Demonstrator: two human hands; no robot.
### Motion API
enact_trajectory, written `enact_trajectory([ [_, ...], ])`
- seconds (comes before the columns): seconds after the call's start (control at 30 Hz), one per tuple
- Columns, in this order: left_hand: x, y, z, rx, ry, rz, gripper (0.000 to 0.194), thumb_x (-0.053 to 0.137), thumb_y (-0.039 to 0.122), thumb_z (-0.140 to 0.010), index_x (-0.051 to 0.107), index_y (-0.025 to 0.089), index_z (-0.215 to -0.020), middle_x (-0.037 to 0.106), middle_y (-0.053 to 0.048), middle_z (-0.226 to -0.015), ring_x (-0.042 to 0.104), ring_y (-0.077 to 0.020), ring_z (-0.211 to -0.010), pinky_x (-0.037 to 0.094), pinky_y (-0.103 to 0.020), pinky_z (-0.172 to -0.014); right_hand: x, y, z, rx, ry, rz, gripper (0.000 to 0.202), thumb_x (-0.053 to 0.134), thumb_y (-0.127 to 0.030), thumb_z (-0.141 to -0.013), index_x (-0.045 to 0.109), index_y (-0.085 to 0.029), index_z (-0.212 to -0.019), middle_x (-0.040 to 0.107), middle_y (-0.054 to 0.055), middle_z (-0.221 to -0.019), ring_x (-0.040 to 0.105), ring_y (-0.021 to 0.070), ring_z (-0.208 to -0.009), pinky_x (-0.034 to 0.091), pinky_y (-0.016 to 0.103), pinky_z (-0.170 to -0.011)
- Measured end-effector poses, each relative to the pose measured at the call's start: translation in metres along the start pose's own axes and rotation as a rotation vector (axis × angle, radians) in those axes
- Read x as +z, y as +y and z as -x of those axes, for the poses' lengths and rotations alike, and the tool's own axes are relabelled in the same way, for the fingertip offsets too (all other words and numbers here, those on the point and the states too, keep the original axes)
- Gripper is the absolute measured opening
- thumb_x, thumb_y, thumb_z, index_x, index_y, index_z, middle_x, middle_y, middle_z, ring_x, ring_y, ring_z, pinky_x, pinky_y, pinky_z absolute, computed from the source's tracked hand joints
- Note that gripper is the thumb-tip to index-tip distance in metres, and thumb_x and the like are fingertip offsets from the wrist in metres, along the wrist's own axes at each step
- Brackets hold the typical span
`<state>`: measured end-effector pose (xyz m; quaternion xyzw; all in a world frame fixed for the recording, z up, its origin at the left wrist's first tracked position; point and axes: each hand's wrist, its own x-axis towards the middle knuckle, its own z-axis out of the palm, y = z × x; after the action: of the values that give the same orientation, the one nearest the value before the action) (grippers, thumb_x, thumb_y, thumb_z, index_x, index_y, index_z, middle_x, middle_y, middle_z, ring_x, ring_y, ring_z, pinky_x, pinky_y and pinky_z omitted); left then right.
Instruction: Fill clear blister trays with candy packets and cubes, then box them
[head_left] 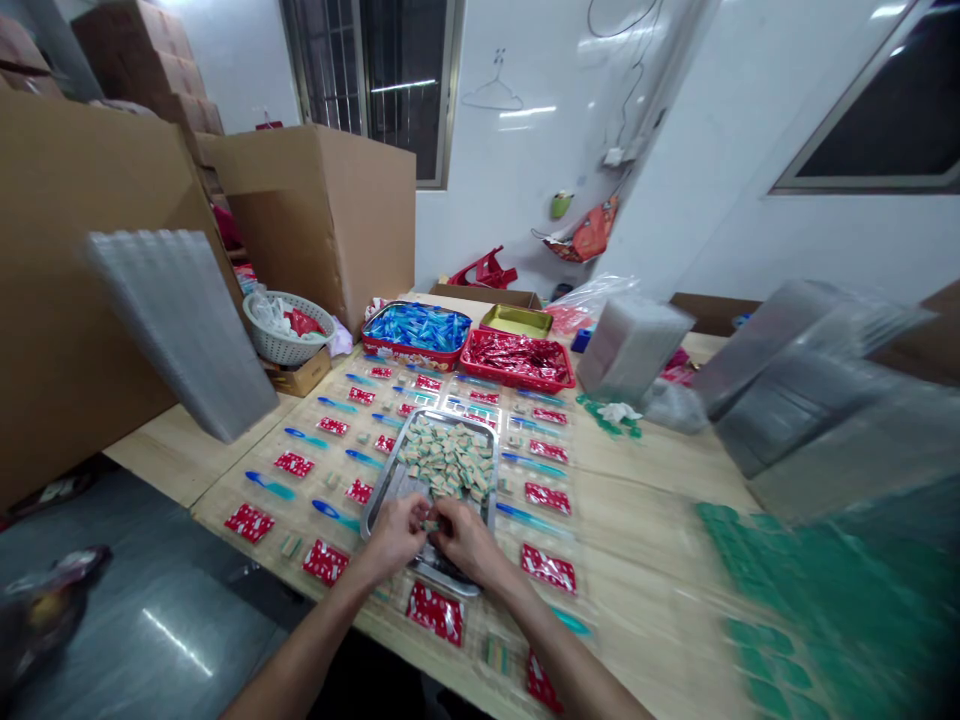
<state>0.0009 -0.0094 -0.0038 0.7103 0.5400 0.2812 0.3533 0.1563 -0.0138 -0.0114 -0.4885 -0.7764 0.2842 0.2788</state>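
Note:
My left hand and my right hand meet over the near part of a metal tray. Their fingers are pinched together around a small striped block, mostly hidden by the fingertips. A heap of similar green-and-cream blocks fills the far part of the tray. Beneath and around the tray lie clear plastic blister sheets, their compartments holding red patterned packets, blue toothbrush-like items and small striped blocks.
Behind stand a tin of blue items and a red basket of red packets. Stacked clear plastic trays rise at left, with more stacks at right. Green moulded sheets lie at right. Large cardboard boxes flank the table.

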Motion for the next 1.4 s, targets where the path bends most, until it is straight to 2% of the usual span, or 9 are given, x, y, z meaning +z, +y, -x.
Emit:
enact_trajectory([
  [0.1,0.001,0.004,0.002,0.043,-0.004,-0.057,0.035,0.048,-0.002,-0.058,0.061,0.017,-0.084,0.061,0.003,-0.066,0.057,-0.0126,-0.061,0.040,-0.021,-0.057,0.000,0.001,0.002,-0.008,0.025,0.015,0.023,0.048,-0.003,-0.060,0.055,-0.018,-0.076,0.058,0.001,-0.075,0.052,0.0155,-0.072,0.035,0.024,-0.065],
  [0.23,0.004,0.003,0.001,0.074,-0.004,-0.108,0.030,0.047,0.000,-0.061,0.061,0.017,-0.081,0.058,0.003,-0.063,0.056,-0.0122,-0.061,0.039,-0.021,-0.057,-0.002,0.004,0.005,0.001,0.070,0.059,0.023,0.046,-0.002,-0.059,0.052,-0.018,-0.075,0.054,0.000,-0.072,0.048,0.0143,-0.068,0.033,0.023,-0.062],
  [0.5,0.005,0.001,-0.002,0.061,-0.022,-0.153,0.028,0.048,-0.001,-0.058,0.063,0.016,-0.075,0.056,0.004,-0.060,0.053,-0.0120,-0.058,0.035,-0.021,-0.055,-0.005,0.000,0.003,0.104,0.025,0.077,0.021,0.048,-0.002,-0.060,0.055,-0.017,-0.073,0.055,-0.001,-0.066,0.049,0.0138,-0.064,0.031,0.022,-0.060],
  [0.87,0.007,0.000,-0.002,0.059,-0.017,-0.141,0.026,0.048,0.000,-0.059,0.063,0.016,-0.072,0.056,0.002,-0.061,0.052,-0.0132,-0.059,0.034,-0.023,-0.057,-0.004,0.000,0.003,0.085,0.017,0.041,0.020,0.050,-0.002,-0.062,0.058,-0.016,-0.074,0.058,0.000,-0.068,0.051,0.0136,-0.064,0.034,0.022,-0.059],
  [1.0,0.008,-0.001,-0.003,0.035,-0.010,-0.112,0.028,0.047,0.000,-0.059,0.063,0.017,-0.075,0.059,0.002,-0.065,0.054,-0.0138,-0.062,0.036,-0.023,-0.058,-0.011,-0.007,0.002,0.038,0.019,0.066,0.024,0.052,-0.004,-0.064,0.061,-0.017,-0.082,0.063,0.003,-0.079,0.056,0.0163,-0.073,0.039,0.024,-0.067],
  [1.1,0.008,0.000,-0.003,0.004,0.019,-0.108,0.030,0.049,0.002,-0.059,0.062,0.017,-0.080,0.060,0.002,-0.065,0.055,-0.0141,-0.061,0.037,-0.023,-0.055,-0.014,-0.009,-0.001,-0.044,-0.063,0.156,0.024,0.047,-0.005,-0.069,0.063,-0.018,-0.081,0.065,0.005,-0.080,0.059,0.0195,-0.080,0.040,0.027,-0.071],
  [1.27,0.012,-0.002,-0.007,-0.028,0.040,0.013,0.037,0.053,0.003,-0.053,0.059,0.019,-0.085,0.057,0.003,-0.063,0.055,-0.0141,-0.058,0.034,-0.022,-0.050,-0.010,0.002,-0.008,-0.177,-0.163,0.354,0.028,0.042,-0.007,-0.074,0.066,-0.021,-0.082,0.067,0.010,-0.084,0.062,0.0222,-0.078,0.040,0.029,-0.067],
  [1.4,0.011,-0.009,-0.009,-0.048,0.037,0.109,0.040,0.054,0.005,-0.051,0.059,0.020,-0.088,0.057,0.003,-0.065,0.054,-0.0144,-0.058,0.035,-0.023,-0.050,-0.010,0.014,-0.015,-0.197,-0.188,0.362,0.024,0.045,-0.012,-0.072,0.065,-0.023,-0.078,0.069,0.009,-0.082,0.063,0.0219,-0.078,0.041,0.029,-0.066],
])
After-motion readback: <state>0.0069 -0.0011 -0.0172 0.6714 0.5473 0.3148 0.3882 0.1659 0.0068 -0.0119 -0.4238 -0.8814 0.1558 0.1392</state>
